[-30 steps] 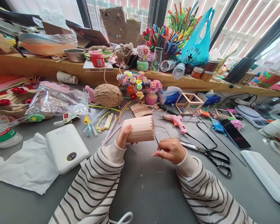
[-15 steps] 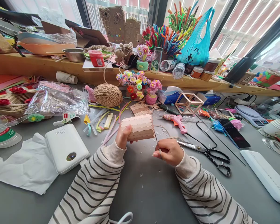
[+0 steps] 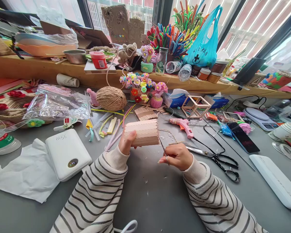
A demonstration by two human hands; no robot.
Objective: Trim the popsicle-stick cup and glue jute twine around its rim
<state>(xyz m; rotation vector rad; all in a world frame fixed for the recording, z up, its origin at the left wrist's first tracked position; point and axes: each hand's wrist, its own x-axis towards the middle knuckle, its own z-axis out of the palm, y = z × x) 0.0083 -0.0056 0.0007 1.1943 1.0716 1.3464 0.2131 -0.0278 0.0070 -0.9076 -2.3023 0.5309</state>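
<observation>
In front of me my left hand (image 3: 128, 142) is closed round a box-like piece made of wooden craft sticks (image 3: 143, 132), with my thumb on its near left side. The sticks lie side by side, their rounded ends at the right edge. To the right, the fingers of my right hand (image 3: 177, 157) are closed on a slim metal tool (image 3: 164, 149), which slants up to the lower right edge of the craft-stick piece. Its exact kind is too fine to make out. A loose strand of twine (image 3: 171, 134) curves behind it.
Right of my hands lie a pink glue gun (image 3: 183, 126), black-handled scissors (image 3: 217, 158) and a phone (image 3: 243, 137). A power bank (image 3: 69, 155) lies left. Behind are a twine ball (image 3: 111, 98), stacked craft sticks (image 3: 145, 114) and a stick frame (image 3: 196, 106).
My view has shifted slightly. The slim tool leans a little more toward the upper left, its end still at the craft-stick piece. Both hands keep their grip.
</observation>
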